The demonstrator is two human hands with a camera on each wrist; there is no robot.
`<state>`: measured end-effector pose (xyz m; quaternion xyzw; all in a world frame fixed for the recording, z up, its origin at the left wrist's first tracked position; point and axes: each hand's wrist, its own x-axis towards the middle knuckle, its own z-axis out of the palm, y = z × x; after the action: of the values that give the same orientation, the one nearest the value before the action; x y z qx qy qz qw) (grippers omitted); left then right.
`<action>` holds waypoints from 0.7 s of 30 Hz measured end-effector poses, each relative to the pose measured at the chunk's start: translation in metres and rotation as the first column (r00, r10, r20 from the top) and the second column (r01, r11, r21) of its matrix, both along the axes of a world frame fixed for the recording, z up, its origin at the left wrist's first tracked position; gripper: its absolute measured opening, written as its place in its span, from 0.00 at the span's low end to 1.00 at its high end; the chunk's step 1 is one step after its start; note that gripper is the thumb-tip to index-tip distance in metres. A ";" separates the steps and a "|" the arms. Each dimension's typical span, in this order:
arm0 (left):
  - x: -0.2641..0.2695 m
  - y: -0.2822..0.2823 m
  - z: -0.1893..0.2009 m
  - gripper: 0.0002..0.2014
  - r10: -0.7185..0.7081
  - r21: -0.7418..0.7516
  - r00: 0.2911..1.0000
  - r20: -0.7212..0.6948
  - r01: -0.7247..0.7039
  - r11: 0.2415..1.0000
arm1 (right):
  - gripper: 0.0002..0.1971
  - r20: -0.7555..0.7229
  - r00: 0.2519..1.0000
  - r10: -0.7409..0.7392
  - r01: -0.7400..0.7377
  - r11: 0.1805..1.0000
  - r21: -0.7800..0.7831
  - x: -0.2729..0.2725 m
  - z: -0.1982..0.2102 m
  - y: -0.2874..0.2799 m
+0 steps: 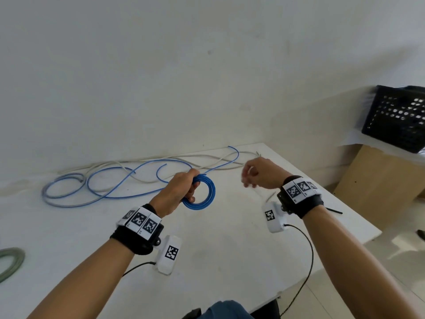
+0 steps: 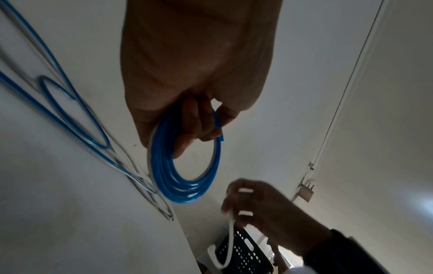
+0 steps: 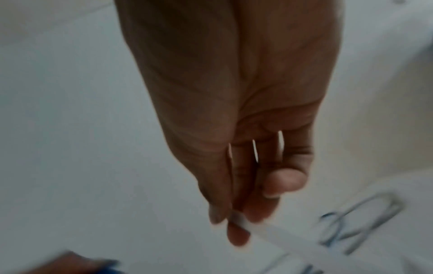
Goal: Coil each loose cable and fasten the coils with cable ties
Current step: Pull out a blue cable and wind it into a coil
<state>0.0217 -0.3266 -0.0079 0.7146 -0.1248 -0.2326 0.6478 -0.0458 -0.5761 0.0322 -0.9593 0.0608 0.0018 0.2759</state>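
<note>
Two hands work above a white desk [image 1: 230, 261] at mid-frame of the head view. The left hand [image 1: 178, 192] grips a blue cable coil [image 1: 208, 196], fingers curled through its ring, lifting it clear of the desk. Just right of it, the right hand [image 1: 257, 172] pinches a white cable tie [image 2: 230, 239] between thumb and fingertips; the strip hangs down in the left wrist view. Loose blue cable [image 1: 128, 178] and grey cable [image 1: 69, 199] trail tangled along the desk's far edge, centre left. A grey-green coil [image 1: 11, 261] lies at the lower left edge. A black perforated crate [image 1: 397, 120] stands at the upper right.
</note>
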 end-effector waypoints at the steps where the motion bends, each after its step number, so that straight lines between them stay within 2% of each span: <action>1: 0.004 0.005 -0.002 0.19 0.026 -0.017 1.000 0.002 -0.026 1.000 | 0.04 0.099 0.995 0.032 -0.045 0.991 0.128 0.008 0.004 0.016; 3: 0.013 0.017 -0.005 0.18 0.093 -0.074 0.996 0.003 -0.093 0.993 | 0.03 0.260 0.964 0.054 -0.149 0.920 0.361 0.023 0.011 0.054; 6: 0.028 0.038 -0.009 0.18 0.200 -0.141 0.979 -0.021 -0.201 0.969 | 0.03 0.379 0.925 0.024 -0.276 0.729 0.626 0.045 0.013 0.108; 8: 0.040 0.052 -0.012 0.18 0.277 -0.159 0.961 -0.025 -0.277 0.947 | 0.02 0.420 0.907 0.018 -0.346 0.600 0.721 0.062 0.009 0.137; 9: 0.047 0.058 -0.014 0.18 0.317 -0.167 0.948 -0.020 -0.316 0.934 | 0.02 0.437 0.899 0.012 -0.367 0.564 0.740 0.070 0.006 0.150; 13: 0.067 0.079 -0.018 0.15 0.424 -0.199 0.906 0.012 -0.413 0.889 | 0.01 0.491 0.871 -0.023 -0.392 0.571 0.721 0.102 -0.008 0.191; 17: 0.081 0.098 -0.025 0.10 0.499 -0.270 0.865 -0.050 -0.493 0.827 | 0.02 0.539 0.841 -0.050 -0.419 0.571 0.706 0.118 -0.021 0.218; 21: 0.089 0.117 -0.028 0.13 0.546 -0.302 0.836 -0.058 -0.536 0.788 | 0.05 0.572 0.820 -0.028 -0.465 0.550 0.693 0.121 -0.031 0.237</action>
<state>0.1109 -0.2092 -0.0359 0.6146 0.0400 -0.0037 0.7878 0.0756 -0.3392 0.0011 -0.6864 -0.1495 -0.1943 0.6847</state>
